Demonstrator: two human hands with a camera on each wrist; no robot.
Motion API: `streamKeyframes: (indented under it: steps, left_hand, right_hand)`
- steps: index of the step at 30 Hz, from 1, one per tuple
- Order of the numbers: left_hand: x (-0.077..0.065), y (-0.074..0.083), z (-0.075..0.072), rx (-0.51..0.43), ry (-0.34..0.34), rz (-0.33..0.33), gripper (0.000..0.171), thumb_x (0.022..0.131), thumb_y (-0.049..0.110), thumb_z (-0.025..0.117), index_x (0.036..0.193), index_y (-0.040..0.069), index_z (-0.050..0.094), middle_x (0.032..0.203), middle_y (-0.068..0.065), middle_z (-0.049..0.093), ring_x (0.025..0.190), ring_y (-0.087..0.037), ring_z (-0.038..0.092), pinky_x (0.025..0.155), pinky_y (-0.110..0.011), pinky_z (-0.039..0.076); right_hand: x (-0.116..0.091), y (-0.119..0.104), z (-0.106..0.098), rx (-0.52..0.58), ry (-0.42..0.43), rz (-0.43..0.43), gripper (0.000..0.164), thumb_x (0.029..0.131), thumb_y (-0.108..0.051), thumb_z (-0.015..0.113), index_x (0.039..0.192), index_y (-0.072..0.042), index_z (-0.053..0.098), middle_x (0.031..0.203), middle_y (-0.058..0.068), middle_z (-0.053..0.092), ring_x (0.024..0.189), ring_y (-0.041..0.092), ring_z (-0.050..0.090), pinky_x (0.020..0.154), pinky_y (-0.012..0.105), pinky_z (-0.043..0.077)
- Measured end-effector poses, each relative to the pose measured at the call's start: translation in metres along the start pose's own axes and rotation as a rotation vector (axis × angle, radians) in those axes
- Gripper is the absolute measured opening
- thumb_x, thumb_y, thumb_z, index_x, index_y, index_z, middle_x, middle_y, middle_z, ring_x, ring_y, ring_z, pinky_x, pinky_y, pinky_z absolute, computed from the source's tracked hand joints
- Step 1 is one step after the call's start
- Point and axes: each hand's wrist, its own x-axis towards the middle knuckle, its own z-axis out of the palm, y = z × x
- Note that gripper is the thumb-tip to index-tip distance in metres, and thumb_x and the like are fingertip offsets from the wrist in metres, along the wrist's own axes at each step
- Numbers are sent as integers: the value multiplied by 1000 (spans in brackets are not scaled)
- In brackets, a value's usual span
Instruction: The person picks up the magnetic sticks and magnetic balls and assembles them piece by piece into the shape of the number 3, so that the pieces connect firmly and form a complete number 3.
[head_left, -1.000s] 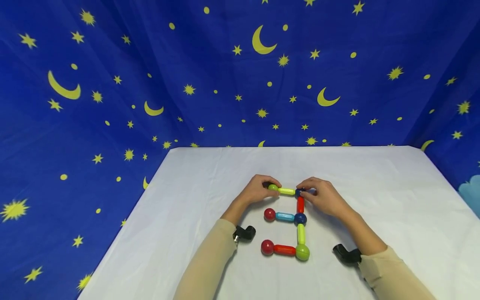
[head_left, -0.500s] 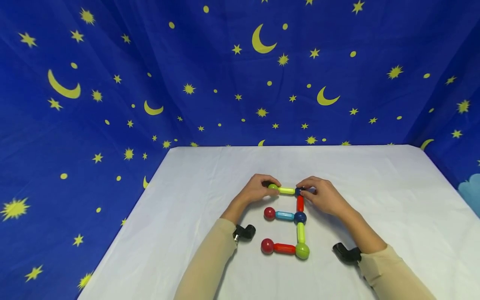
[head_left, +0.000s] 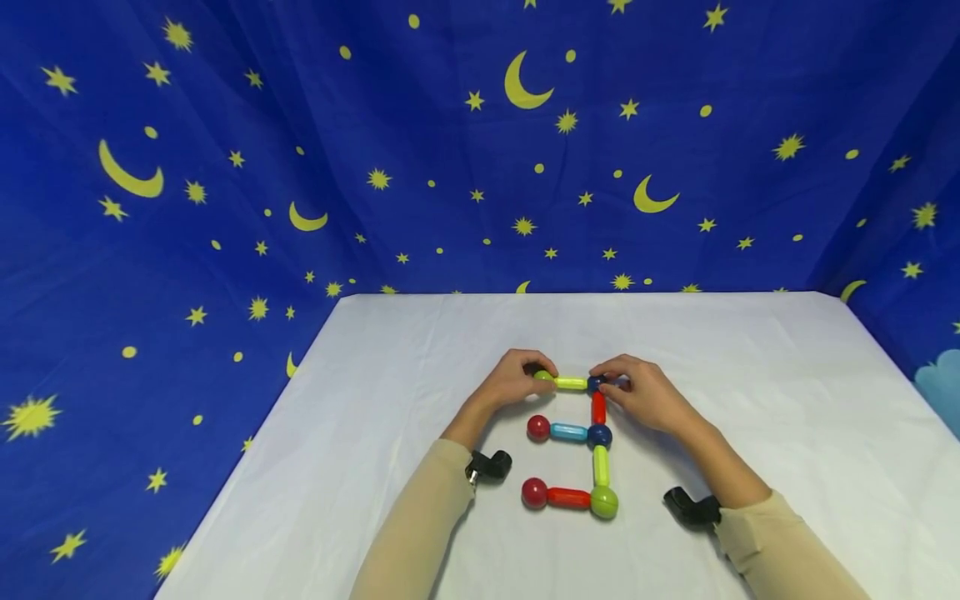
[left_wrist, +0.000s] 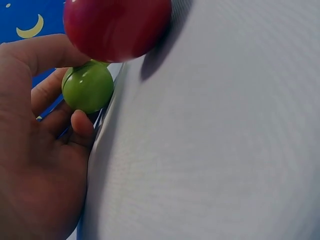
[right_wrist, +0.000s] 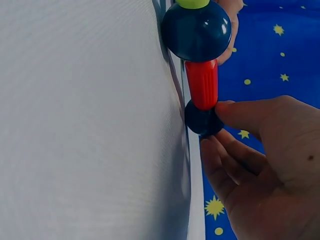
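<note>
A figure of magnetic rods and balls lies on the white table, three rows joined along the right side. At its far left corner my left hand (head_left: 513,379) pinches a green ball (left_wrist: 89,87) between thumb and fingers. My right hand (head_left: 647,393) grips the navy ball (right_wrist: 202,120) at the far right corner. Between those two balls runs a yellow-green rod (head_left: 572,383). A red rod (right_wrist: 202,85) links the held navy ball to a second navy ball (head_left: 599,436). From there a light-blue rod (head_left: 568,432) leads left to a red ball (head_left: 538,428).
Nearest the body, a red rod (head_left: 568,498) joins another red ball (head_left: 534,493) to a green ball (head_left: 603,502); a yellow-green rod (head_left: 601,467) rises from the latter. Black wrist mounts (head_left: 491,465) sit by both forearms. A blue starry curtain (head_left: 465,150) borders the table (head_left: 405,350).
The far row has slid very slightly left, with both hands moving along. Each hand keeps its hold, and the nearer rows look almost unchanged.
</note>
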Motion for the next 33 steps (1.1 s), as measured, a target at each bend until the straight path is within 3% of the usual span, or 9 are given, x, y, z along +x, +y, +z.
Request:
streamKeyframes:
  steps: [18, 27, 33]
  left_hand:
    - [-4, -4, -4, 18, 83, 14, 16, 76, 19, 74, 91, 14, 70, 90, 0, 67, 78, -9, 54, 72, -21, 44]
    - [-3, -2, -2, -23, 63, -25, 26, 76, 22, 76, 99, 14, 69, 96, 2, 68, 85, -9, 58, 78, -23, 47]
    - [-15, 3, -20, -54, 23, -17, 37, 76, 23, 77, 110, 11, 66, 108, -6, 67, 100, -21, 63, 84, -31, 48]
  right_hand:
    - [5, -3, 5, 16, -30, -3, 30, 90, -15, 61, 119, -20, 63, 122, 5, 62, 107, 25, 61, 88, 44, 52]
    - [2, 0, 2, 20, -36, 14, 31, 91, -21, 61, 122, -18, 62, 120, 4, 62, 102, 21, 61, 86, 42, 52]
    - [-7, 1, -5, -8, -21, 10, 39, 93, -36, 57, 126, -16, 59, 122, 3, 62, 103, 20, 62, 86, 43, 51]
